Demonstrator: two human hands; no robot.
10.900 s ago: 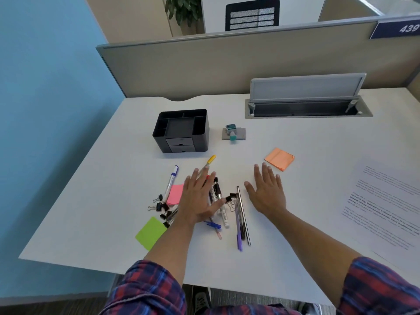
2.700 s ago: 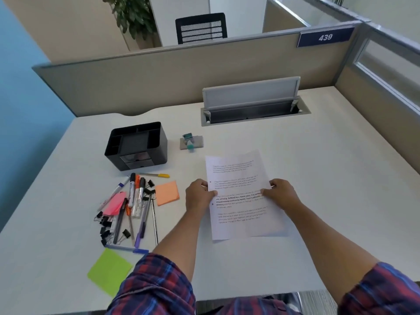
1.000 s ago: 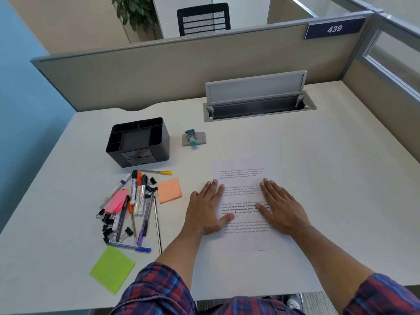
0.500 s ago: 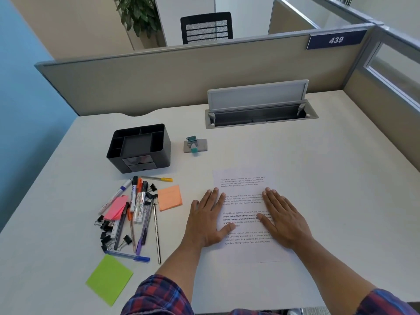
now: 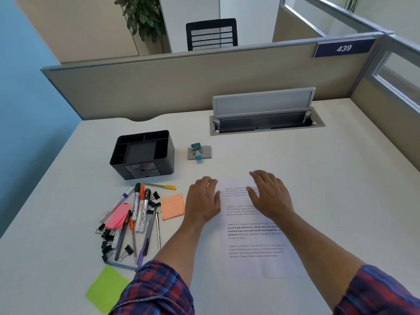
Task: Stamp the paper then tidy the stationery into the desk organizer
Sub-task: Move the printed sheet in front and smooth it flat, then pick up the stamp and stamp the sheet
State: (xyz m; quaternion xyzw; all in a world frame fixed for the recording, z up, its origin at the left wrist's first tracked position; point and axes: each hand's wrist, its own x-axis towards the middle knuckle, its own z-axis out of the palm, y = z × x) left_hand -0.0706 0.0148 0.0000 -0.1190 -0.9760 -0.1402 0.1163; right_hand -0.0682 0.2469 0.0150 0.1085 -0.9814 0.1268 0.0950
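A printed paper (image 5: 252,235) lies flat on the white desk in front of me. My left hand (image 5: 203,201) hovers palm down at the sheet's upper left edge, holding nothing. My right hand (image 5: 269,196) is over the top of the page, fingers spread and empty. Beyond the hands a small teal stamp (image 5: 197,151) rests on a grey pad. The black desk organizer (image 5: 143,153) stands to the left of it. Pens and markers (image 5: 141,214), black binder clips (image 5: 106,239) and pink (image 5: 118,215), orange (image 5: 173,206) and green sticky notes (image 5: 106,288) lie scattered at the left.
An open cable tray with a raised lid (image 5: 263,117) is set into the desk at the back. A beige partition (image 5: 204,83) closes off the far side and the right. The desk's left edge runs along a blue wall (image 5: 29,110).
Both hands have lifted from the middle of the paper and slid forward toward its top edge. The sheet has stayed where it was laid.
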